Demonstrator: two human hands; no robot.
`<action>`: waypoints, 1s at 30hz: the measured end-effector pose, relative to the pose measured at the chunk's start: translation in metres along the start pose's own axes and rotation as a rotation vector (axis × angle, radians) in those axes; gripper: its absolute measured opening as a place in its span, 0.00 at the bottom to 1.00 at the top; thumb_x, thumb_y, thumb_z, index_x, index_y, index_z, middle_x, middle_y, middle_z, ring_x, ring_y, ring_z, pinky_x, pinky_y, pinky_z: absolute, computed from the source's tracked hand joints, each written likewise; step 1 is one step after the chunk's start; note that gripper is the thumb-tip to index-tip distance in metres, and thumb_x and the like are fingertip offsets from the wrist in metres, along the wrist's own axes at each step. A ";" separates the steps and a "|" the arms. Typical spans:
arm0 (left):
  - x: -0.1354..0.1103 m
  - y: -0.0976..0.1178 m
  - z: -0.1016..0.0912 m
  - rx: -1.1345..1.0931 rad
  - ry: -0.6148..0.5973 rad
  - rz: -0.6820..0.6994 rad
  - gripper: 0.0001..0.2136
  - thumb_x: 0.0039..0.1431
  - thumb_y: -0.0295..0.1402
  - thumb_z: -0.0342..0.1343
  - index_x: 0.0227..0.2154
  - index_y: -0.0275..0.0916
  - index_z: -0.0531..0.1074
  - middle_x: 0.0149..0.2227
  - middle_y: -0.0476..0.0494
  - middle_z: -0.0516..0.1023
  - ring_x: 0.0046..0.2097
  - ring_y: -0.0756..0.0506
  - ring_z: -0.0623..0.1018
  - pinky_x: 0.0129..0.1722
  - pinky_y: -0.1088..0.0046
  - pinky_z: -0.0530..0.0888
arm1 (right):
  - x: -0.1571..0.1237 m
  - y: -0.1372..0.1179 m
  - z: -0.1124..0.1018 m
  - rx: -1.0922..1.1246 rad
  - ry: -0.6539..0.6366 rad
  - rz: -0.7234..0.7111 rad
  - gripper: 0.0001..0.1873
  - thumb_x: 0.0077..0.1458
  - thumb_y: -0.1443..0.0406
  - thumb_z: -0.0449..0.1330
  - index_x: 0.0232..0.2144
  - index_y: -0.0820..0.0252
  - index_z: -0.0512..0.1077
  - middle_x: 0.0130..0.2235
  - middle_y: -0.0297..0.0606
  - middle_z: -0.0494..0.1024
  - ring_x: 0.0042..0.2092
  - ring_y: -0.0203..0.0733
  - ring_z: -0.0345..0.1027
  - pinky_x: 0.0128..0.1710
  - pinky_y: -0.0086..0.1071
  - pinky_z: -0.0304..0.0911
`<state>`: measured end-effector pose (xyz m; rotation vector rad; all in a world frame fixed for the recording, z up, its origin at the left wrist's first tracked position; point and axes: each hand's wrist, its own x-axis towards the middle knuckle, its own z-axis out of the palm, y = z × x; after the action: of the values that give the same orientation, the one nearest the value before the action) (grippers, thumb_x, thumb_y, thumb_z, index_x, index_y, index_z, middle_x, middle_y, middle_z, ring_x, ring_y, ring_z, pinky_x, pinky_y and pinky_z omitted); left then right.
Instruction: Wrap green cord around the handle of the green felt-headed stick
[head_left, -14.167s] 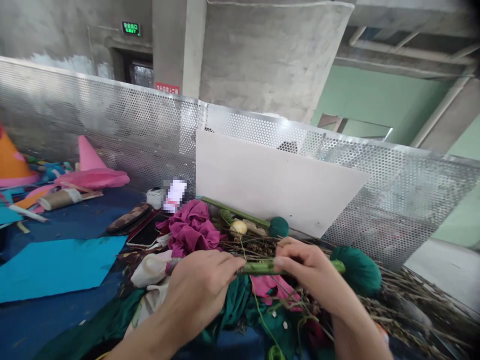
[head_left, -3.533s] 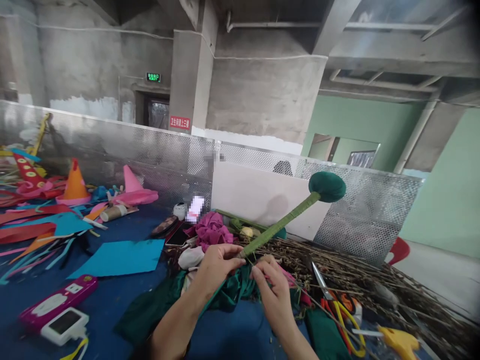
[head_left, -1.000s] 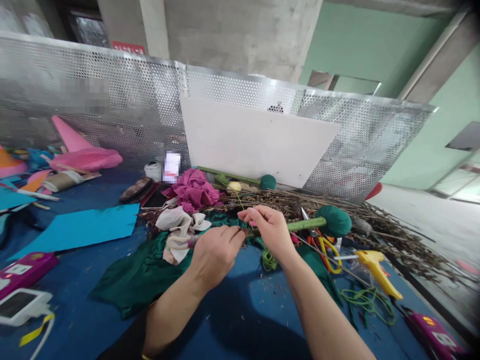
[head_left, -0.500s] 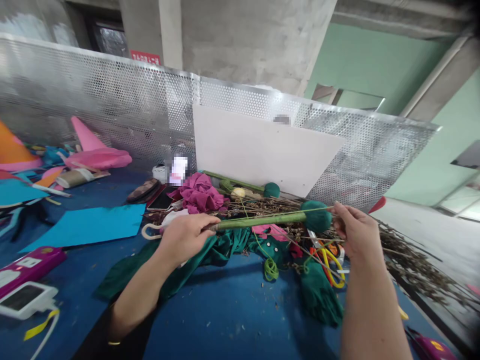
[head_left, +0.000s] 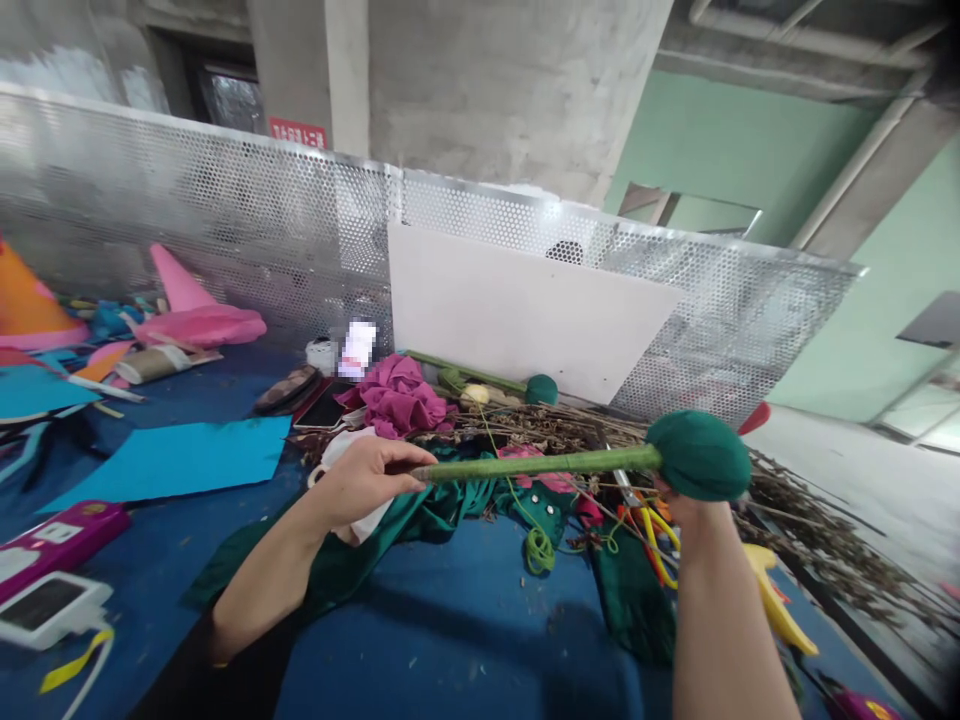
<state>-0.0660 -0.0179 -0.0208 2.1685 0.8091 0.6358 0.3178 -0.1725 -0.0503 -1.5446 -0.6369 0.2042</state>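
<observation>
My left hand [head_left: 360, 482] pinches the near-left end of a green-wrapped stick [head_left: 540, 464], which lies level above the table. At its right end is a dark green cloth-covered ball [head_left: 699, 455]. Behind and under that ball sits my right hand [head_left: 688, 510], its fingers mostly hidden. Light green yarn [head_left: 538, 551] rests in a small tangle below the stick. Dark green cloth [head_left: 442, 510] is bunched under the stick, near my left hand. Scissors with yellow-orange handles [head_left: 658, 540] lie below the ball.
Dried plant stems [head_left: 817, 520] spread at the right and behind. Magenta cloth [head_left: 405, 395], a second green ball on a stick [head_left: 541, 389] and a white board [head_left: 525, 300] stand at the back. Blue sheet [head_left: 180, 460] and purple power strip [head_left: 60, 545] are left; a yellow-handled tool [head_left: 780, 600] lies right.
The ball end of the stick has moved right and nearer. My right hand, which was pinching the yarn beside the ball, is now behind and under it. My left hand keeps its hold.
</observation>
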 end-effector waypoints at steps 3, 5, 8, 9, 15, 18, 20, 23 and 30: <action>0.000 0.007 0.012 -0.157 0.021 -0.055 0.14 0.45 0.33 0.60 0.36 0.37 0.81 0.30 0.48 0.82 0.31 0.47 0.77 0.35 0.74 0.72 | -0.005 -0.007 0.016 -0.190 -0.114 0.013 0.13 0.58 0.62 0.61 0.44 0.61 0.73 0.50 0.42 0.73 0.48 0.47 0.69 0.45 0.42 0.68; -0.001 0.012 0.022 -0.239 0.033 -0.088 0.14 0.45 0.34 0.60 0.37 0.36 0.80 0.30 0.47 0.81 0.30 0.47 0.76 0.32 0.73 0.72 | -0.015 -0.017 0.032 -0.265 -0.199 -0.039 0.06 0.50 0.65 0.66 0.33 0.60 0.76 0.47 0.42 0.75 0.50 0.51 0.68 0.48 0.40 0.65; -0.003 0.020 0.034 -0.318 0.061 -0.127 0.14 0.44 0.32 0.59 0.36 0.35 0.80 0.28 0.47 0.79 0.26 0.49 0.72 0.28 0.74 0.70 | -0.047 -0.035 0.069 -0.281 -0.416 -0.168 0.06 0.43 0.65 0.68 0.29 0.56 0.78 0.42 0.41 0.79 0.49 0.52 0.69 0.49 0.40 0.62; -0.003 0.022 0.036 -0.333 0.080 -0.143 0.14 0.44 0.32 0.60 0.36 0.35 0.80 0.28 0.47 0.79 0.25 0.50 0.71 0.27 0.75 0.69 | -0.061 -0.040 0.083 -0.266 -0.520 -0.207 0.08 0.45 0.63 0.67 0.32 0.56 0.79 0.40 0.39 0.79 0.47 0.50 0.70 0.48 0.40 0.63; -0.006 0.026 0.036 -0.450 0.137 -0.157 0.14 0.43 0.29 0.59 0.35 0.35 0.81 0.25 0.49 0.77 0.23 0.52 0.67 0.25 0.77 0.65 | -0.134 -0.051 0.139 -0.172 -0.832 -0.370 0.07 0.55 0.61 0.60 0.30 0.57 0.76 0.27 0.32 0.76 0.31 0.41 0.69 0.35 0.31 0.64; -0.003 0.020 0.037 -0.499 0.172 -0.163 0.15 0.43 0.29 0.59 0.37 0.33 0.80 0.25 0.49 0.77 0.23 0.53 0.67 0.24 0.77 0.65 | -0.147 -0.055 0.139 -0.170 -0.735 -0.441 0.15 0.59 0.59 0.56 0.22 0.57 0.70 0.25 0.34 0.70 0.31 0.41 0.65 0.34 0.32 0.61; -0.001 0.015 0.042 -0.529 0.195 -0.169 0.15 0.43 0.30 0.60 0.37 0.32 0.80 0.25 0.48 0.77 0.22 0.53 0.67 0.23 0.77 0.65 | -0.151 -0.059 0.136 -0.046 -0.676 -0.495 0.15 0.61 0.60 0.55 0.23 0.57 0.70 0.35 0.40 0.73 0.40 0.44 0.66 0.40 0.34 0.61; 0.003 0.007 0.054 -0.556 0.206 -0.181 0.15 0.44 0.31 0.60 0.37 0.32 0.80 0.25 0.47 0.78 0.21 0.52 0.68 0.22 0.77 0.66 | -0.158 -0.059 0.139 0.308 -0.722 -0.400 0.16 0.62 0.60 0.53 0.23 0.57 0.71 0.40 0.42 0.74 0.45 0.46 0.67 0.44 0.37 0.62; 0.006 0.000 0.071 -0.478 0.257 -0.180 0.20 0.42 0.30 0.62 0.42 0.36 0.79 0.33 0.44 0.83 0.33 0.45 0.78 0.29 0.74 0.73 | -0.168 -0.054 0.156 0.680 -0.552 0.276 0.21 0.53 0.53 0.63 0.19 0.57 0.60 0.19 0.24 0.53 0.18 0.29 0.41 0.13 0.22 0.40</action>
<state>-0.0165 -0.0458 -0.0637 1.5848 0.8692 0.9218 0.0869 -0.1264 -0.0555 -0.8974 -0.6806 0.9769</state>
